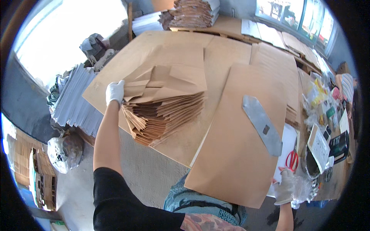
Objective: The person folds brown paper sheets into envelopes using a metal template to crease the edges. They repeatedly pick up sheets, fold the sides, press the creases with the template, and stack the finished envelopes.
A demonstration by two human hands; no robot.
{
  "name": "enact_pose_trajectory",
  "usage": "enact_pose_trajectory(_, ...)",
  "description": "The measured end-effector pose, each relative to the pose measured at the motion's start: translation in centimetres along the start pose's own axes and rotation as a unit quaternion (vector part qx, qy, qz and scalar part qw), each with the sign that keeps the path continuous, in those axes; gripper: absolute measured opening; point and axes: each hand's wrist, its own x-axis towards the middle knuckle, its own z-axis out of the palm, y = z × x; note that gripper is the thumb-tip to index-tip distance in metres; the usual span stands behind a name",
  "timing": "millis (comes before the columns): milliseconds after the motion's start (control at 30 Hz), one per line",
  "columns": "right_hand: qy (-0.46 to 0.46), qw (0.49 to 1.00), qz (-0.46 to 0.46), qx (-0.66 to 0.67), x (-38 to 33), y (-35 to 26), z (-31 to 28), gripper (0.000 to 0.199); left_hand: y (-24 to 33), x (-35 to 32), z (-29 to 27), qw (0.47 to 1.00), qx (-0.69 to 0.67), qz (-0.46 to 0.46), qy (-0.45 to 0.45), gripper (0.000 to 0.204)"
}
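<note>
Head view. Stack of folded brown paper bags: set at the left-centre of the bench, on a wide brown sheet; the folded ends fan toward the near side, and the long axis runs from left to right.

Left hand, white-gloved: placed at the far-left corner of the stack, the grip closed on the edge of the upper bags. The stack is seen to lie directly to the right of this grip, touching it; this hand is by far the nearer of the two.

Right hand, also gloved: held at the near right edge of the bench, well apart from the stack, resting on crumpled clear plastic. Whether that grip is closed cannot be told.

Large brown sheet: laid between the two hands, long axis running near to far, with a flat grey metal blade on top.

Red scissors: just beside the right hand, on the far side.

White paper stacks: left of the bench.
</note>
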Motion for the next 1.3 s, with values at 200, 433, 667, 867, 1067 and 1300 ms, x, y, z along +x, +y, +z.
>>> enact_pose_trajectory(200,-0.131,0.96,-0.195,-0.155,-6.5,-3.5,-0.9,0.082,2.0,-12.1,-0.8,0.974,-0.08,0.142,0.158,0.029)
enact_pose_trajectory(433,-0.223,0.94,-0.221,-0.134,-3.7,-2.7,-3.2,0.037,6.5,-29.3,3.3,0.729,-0.101,0.526,-0.426,0.042)
enact_pose_trajectory(667,0.053,0.977,0.17,0.114,1.8,-1.0,-2.9,0.017,7.3,-31.3,7.1,0.782,-0.096,0.403,-0.465,0.011)
enact_pose_trajectory(867,0.177,0.921,0.252,0.24,5.1,1.0,5.4,0.034,9.3,-33.8,11.8,0.9,-0.017,0.344,-0.269,0.043)
enact_pose_trajectory(1067,0.152,0.949,0.228,0.157,6.6,0.6,7.8,0.03,9.8,-34.3,14.2,0.898,0.096,0.37,-0.217,0.032)
enact_pose_trajectory(1300,0.062,0.961,0.259,0.076,7.9,-0.3,6.6,0.024,12.2,-35.6,17.8,0.821,-0.037,0.551,-0.142,0.036)
